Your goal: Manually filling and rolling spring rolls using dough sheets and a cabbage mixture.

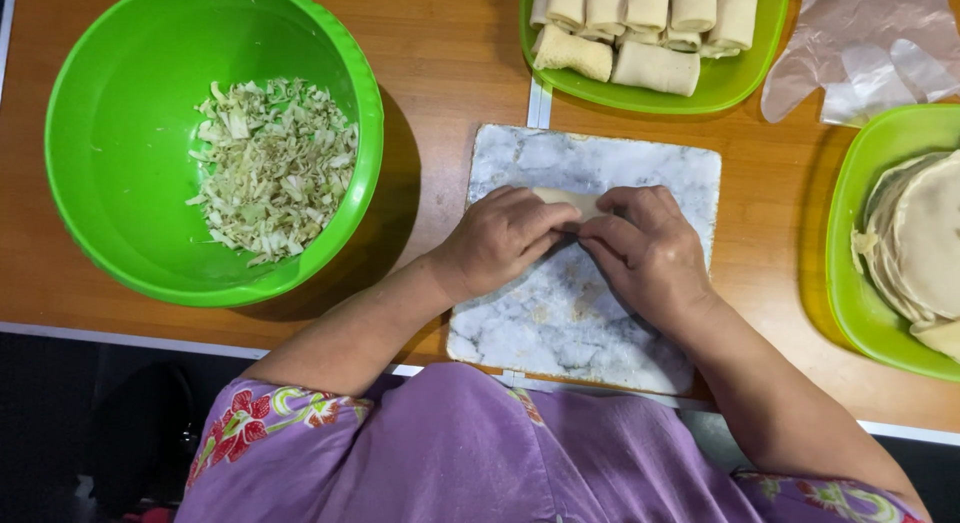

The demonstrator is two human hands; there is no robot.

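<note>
Cabbage shreds [268, 168] lie heaped in the big green bowl [110, 133] at the desk's [450, 53] left end, close by my left arm. Next comes the marble slab [560, 313], set square against the near edge of the desk, probably so both forearms can come straight in over it. My left hand [500, 241] and right hand [650, 253] meet over the slab's far half, fingers [545, 223] curled and pressed down on a pale wrapper roll [572, 200]; only its top strip shows between the knuckles, so I judge it is being held tight to keep its fold. The slab's near half is bare apart from smears.

Beyond the slab, at the far edge, a green tray [745, 88] carries finished rolls [655, 68] in rows, with a little floor showing at its right end. Right of it lies a crumpled clear plastic glove [860, 53]. At the right edge a second green bowl [850, 243] holds a stack of flat round wrappers [925, 243], near my right wrist. Bare wood runs between slab and each bowl.
</note>
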